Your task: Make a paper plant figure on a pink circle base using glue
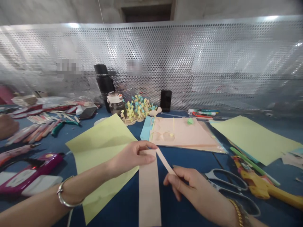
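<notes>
My left hand [133, 157] is closed, its fingers pinching the upper end of a wide pale pink paper strip [149, 198]. That strip runs down over the blue table to the bottom of the head view. A narrow paper strip [164, 160] of the same colour slants from my left fingertips to my right hand [188, 186], which grips its lower end between thumb and fingers. Whether the two strips are still joined at the top cannot be made out. Grey-handled scissors [227, 179] lie just right of my right hand, partly hidden behind it.
A yellow-green sheet [104, 148] lies under my left forearm. Behind are pink sheets [187, 129], small paper flowers [139, 108], a jar [115, 105] and a phone [166, 101]. A yellow glue gun [262, 187] lies right; pliers [62, 125] and another person's hand [8, 126] are left.
</notes>
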`<state>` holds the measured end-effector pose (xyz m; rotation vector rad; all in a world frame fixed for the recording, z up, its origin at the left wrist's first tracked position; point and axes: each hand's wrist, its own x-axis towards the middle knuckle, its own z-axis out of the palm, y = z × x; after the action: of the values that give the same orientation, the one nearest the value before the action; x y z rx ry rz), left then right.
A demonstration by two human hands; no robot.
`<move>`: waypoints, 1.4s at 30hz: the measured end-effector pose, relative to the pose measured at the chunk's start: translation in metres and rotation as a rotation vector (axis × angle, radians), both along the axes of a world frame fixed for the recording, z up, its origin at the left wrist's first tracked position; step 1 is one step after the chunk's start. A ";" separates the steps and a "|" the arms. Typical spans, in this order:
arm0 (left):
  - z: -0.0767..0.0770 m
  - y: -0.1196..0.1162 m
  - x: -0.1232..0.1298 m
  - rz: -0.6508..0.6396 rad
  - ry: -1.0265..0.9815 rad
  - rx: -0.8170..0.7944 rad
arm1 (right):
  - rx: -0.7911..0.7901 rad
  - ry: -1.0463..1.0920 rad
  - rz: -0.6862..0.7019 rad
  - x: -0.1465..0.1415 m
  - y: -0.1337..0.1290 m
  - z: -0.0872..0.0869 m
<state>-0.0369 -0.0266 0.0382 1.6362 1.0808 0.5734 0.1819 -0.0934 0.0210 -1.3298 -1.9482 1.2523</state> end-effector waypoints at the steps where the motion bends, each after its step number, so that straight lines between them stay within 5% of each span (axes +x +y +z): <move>1: -0.002 0.004 -0.006 -0.019 0.038 0.005 | -0.035 -0.016 -0.017 0.003 -0.001 0.000; 5: -0.002 0.031 -0.038 0.124 0.159 0.101 | -0.136 -0.022 -0.058 0.012 -0.004 -0.003; 8: 0.006 0.053 -0.051 0.221 0.272 0.320 | -0.128 -0.056 -0.017 0.014 -0.005 -0.004; 12: 0.017 0.042 -0.029 0.259 0.188 0.542 | -0.135 -0.031 -0.027 0.010 -0.003 -0.006; 16: 0.007 -0.002 0.019 -0.100 -0.210 -0.008 | -0.162 0.060 -0.109 0.010 -0.002 -0.011; 18: -0.004 -0.018 0.037 -0.155 -0.268 -0.142 | -0.181 0.063 -0.102 0.011 -0.001 -0.012; 24: -0.027 -0.013 0.049 0.170 -0.431 -0.219 | -0.230 0.010 -0.075 0.011 0.004 -0.011; 30: -0.035 -0.002 0.043 0.377 -0.637 -0.318 | -0.086 -0.103 -0.054 0.016 0.007 -0.009; 42: -0.037 -0.005 0.043 0.322 -0.584 -0.310 | 0.114 -0.200 -0.153 0.023 0.014 -0.012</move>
<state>0.0062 -0.0312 0.0014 0.9402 0.9329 0.9693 0.2052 -0.0794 0.0093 -1.5629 -1.9748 0.9534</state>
